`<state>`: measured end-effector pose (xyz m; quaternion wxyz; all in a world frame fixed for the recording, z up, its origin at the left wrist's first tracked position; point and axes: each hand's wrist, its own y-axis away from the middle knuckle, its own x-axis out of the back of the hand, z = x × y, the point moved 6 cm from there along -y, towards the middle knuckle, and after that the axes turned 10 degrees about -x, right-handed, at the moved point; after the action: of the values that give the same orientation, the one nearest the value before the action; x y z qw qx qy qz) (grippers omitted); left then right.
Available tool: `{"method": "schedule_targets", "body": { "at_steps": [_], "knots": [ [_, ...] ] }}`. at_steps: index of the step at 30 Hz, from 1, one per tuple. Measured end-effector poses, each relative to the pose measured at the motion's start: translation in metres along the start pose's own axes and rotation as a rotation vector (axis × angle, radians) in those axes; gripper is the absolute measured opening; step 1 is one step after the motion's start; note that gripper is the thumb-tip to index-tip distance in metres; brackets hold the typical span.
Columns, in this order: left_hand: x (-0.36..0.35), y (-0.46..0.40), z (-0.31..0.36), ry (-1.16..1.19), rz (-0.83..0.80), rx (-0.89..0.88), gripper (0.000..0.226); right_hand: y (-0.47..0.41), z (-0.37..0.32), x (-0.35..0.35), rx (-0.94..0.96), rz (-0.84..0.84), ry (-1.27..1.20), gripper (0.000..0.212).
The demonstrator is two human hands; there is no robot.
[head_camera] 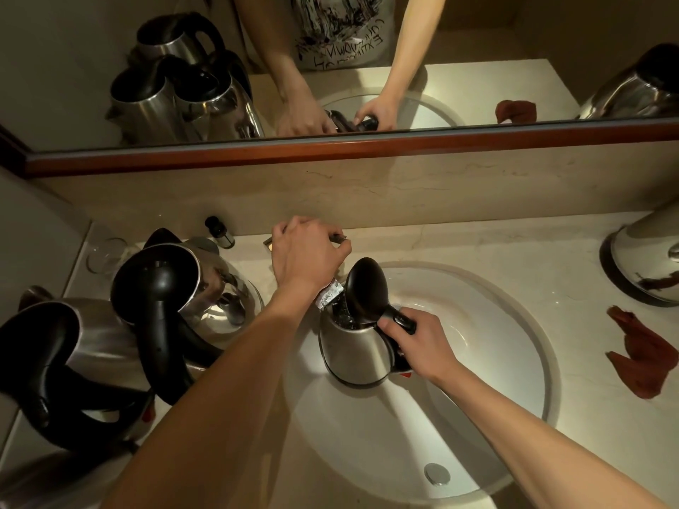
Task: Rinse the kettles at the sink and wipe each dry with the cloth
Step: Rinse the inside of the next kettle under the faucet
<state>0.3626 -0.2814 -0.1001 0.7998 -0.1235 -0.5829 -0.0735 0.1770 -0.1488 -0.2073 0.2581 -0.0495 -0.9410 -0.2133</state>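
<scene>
Right hand [428, 343] grips kettle [358, 352] handle over sink [514, 325]; left hand [306, 255] grips tap lever.

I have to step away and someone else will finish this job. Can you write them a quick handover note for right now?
Left hand: on the tap handle behind the basin, fingers curled over it.
Right hand: grip on the black handle of the open-lidded kettle, held upright in the sink under the spout; water seems to be running in.
Two other kettles stand on the counter to the left, another kettle at far right.
The red cloth lies on the counter right of the basin.
Done: rinsing of this kettle started.
Left: finish the rinse, wipe it dry. I cannot tell which of the others are done.
</scene>
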Motion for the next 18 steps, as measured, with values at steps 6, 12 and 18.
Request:
{"method": "schedule_targets", "body": {
  "at_steps": [6,12,18],
  "knots": [
    [0.0001,0.0001,0.0001,-0.003,-0.003,0.006,0.029,-0.0008,0.0009,0.0000,0.001,-0.001,-0.005,0.066],
    [-0.0002,0.0000,-0.0002,0.000,-0.005,0.001,0.029,-0.0008,0.0017,0.0013,0.001,0.003,-0.015,0.065],
    [-0.0003,0.0001,0.0002,-0.005,-0.004,-0.001,0.029,-0.0027,0.0029,0.0012,-0.002,-0.001,-0.009,0.063]
  ]
}}
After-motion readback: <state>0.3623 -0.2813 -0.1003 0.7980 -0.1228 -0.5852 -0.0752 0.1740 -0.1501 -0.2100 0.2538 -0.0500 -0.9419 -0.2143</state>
